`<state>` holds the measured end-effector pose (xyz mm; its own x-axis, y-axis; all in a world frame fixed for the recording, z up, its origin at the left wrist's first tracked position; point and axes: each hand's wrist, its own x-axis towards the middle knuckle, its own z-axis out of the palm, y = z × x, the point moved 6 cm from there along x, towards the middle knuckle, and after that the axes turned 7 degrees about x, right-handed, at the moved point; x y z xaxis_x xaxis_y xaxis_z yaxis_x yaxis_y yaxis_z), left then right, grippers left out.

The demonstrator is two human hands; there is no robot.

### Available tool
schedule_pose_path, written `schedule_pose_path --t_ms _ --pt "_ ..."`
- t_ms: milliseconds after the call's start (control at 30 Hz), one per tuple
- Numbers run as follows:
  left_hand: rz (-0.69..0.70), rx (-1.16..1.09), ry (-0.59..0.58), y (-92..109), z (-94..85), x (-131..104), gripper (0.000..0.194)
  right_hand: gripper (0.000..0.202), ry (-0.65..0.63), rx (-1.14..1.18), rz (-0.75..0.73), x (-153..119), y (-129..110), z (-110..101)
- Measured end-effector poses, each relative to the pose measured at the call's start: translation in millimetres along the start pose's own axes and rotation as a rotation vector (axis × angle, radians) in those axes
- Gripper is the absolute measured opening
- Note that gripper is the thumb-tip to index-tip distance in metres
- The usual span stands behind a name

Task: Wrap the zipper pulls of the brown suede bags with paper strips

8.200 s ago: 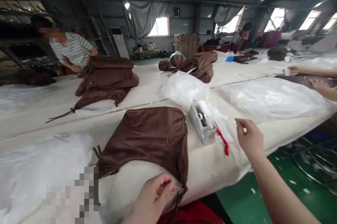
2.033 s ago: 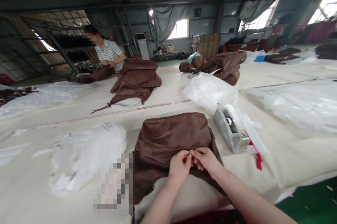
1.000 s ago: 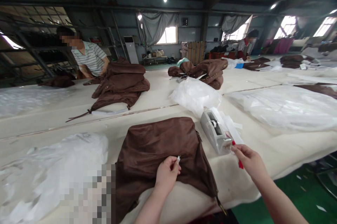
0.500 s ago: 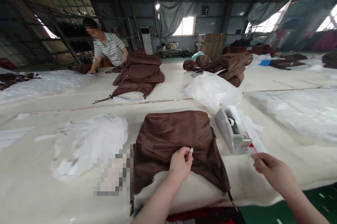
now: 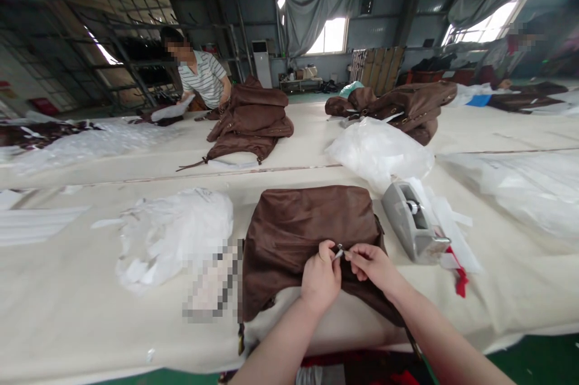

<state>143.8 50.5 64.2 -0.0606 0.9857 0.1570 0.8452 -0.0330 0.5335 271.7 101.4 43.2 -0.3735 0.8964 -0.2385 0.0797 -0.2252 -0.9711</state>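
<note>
A dark brown leather bag point(image 5: 316, 213) lies flat on the table in front of me, a zipper running across its middle. My left hand point(image 5: 322, 276) pinches the zipper pull point(image 5: 338, 252), which has a small white wrapping on it. Close against it, my right hand point(image 5: 373, 267) is closed in a pinch at the same pull; the bit of tape in its fingertips hardly shows. To the right of the bag stands a grey tape dispenser point(image 5: 409, 222), with a red ribbon point(image 5: 460, 279) hanging by its front end.
Crumpled clear plastic bags point(image 5: 176, 234) lie left of the brown bag, and another plastic heap point(image 5: 380, 149) sits behind the dispenser. Stacked brown bags point(image 5: 253, 116) rest across the table point(image 5: 81, 288). A co-worker in a striped shirt point(image 5: 203, 80) stands at the far side.
My right hand has moved left from the tape dispenser to the zipper pull, beside my left hand. The view has shifted slightly left. The co-worker now lifts a whitish sheet.
</note>
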Motion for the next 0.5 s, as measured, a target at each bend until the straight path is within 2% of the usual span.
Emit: schedule_pose_path --t_ms 200,333,400,500 --pt "0.004 0.002 -0.021 2.1 -2.2 -0.4 0.033 0.027 -0.052 -0.063 0.078 4.0 12.9 1.5" --pt "0.017 -0.006 -0.025 0.1 -2.1 1.9 0.023 0.024 -0.051 -0.126 0.123 3.4 13.9 0.7" --pt "-0.025 -0.145 -0.050 -5.2 1.5 4.4 0.019 0.027 -0.102 -0.115 0.123 1.7 14.1 0.9" --pt "-0.178 -0.525 -0.207 -14.7 17.7 5.6 0.016 0.030 -0.211 -0.081 0.103 -0.8 15.0 3.1"
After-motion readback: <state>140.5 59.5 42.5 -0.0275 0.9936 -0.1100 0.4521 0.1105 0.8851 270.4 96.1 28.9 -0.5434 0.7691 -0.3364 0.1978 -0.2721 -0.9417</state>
